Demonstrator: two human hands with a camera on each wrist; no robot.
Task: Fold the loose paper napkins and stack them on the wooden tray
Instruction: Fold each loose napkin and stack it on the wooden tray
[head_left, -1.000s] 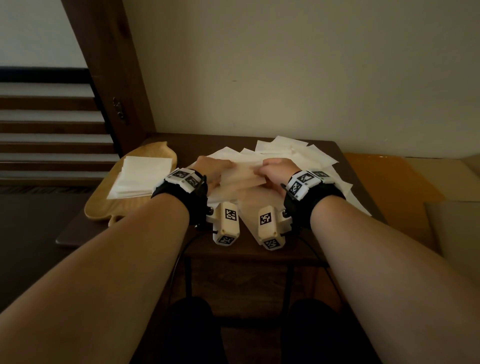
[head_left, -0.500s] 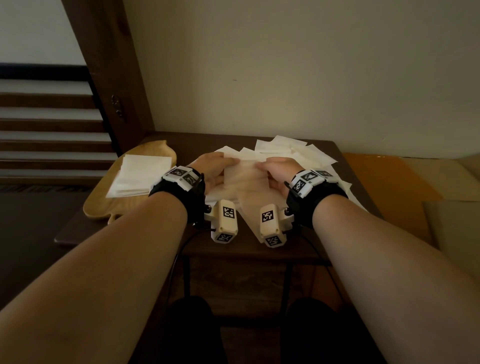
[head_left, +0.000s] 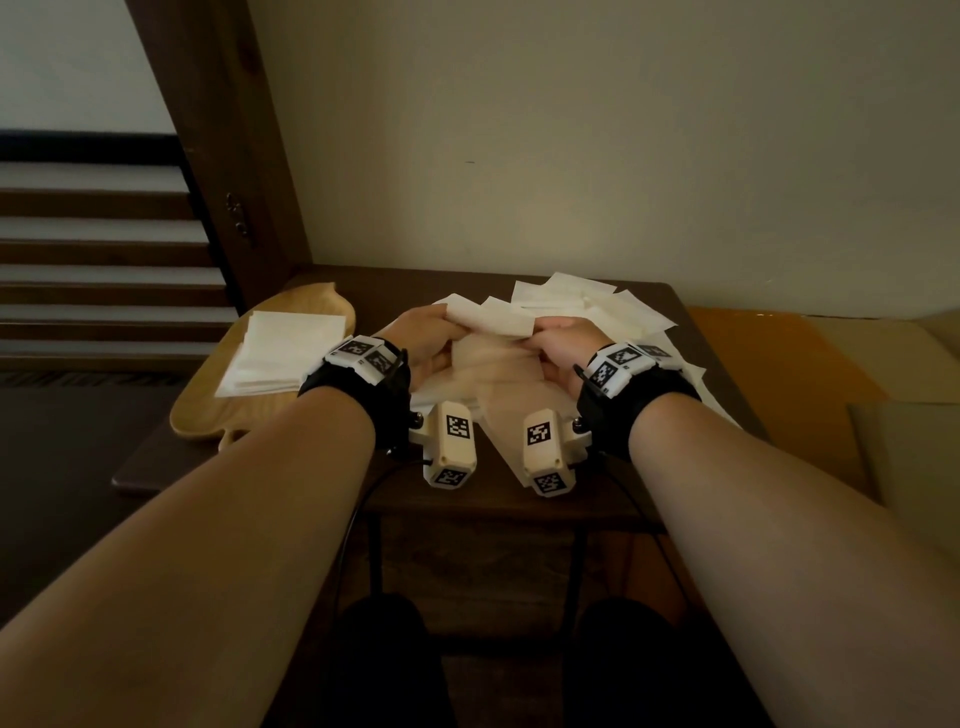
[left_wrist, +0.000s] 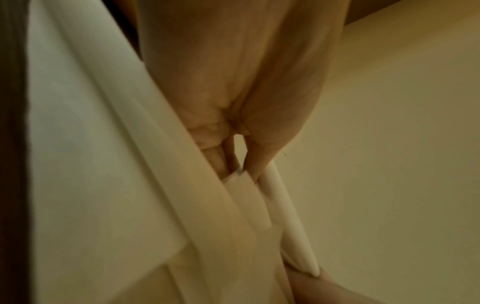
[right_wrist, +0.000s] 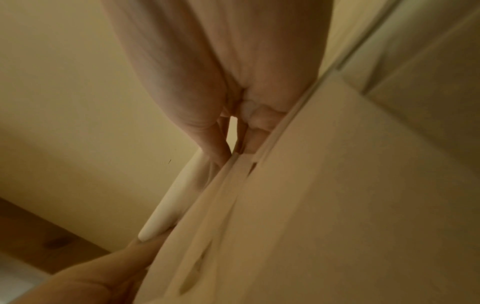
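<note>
Folding one thin white paper napkin (head_left: 491, 325) above the dark wooden worktop (head_left: 498, 499): my left hand (head_left: 421, 340) and right hand (head_left: 563, 343) each pinch an end, raised over the loose white napkin heap (head_left: 613, 309). Next, I judge, meet the edges squarely, crease, then carry it left to the folded stack (head_left: 283, 351) on the pale leaf-shaped wooden tray (head_left: 200, 415).

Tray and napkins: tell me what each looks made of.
Tray: apparently wood, pale and smooth with a soft sheen, carved into a leaf-like outline with a raised rim. Napkins: thin white paper, matte; the one both hands pinch droops limply, and the folded stack holds crisp edges.
</note>
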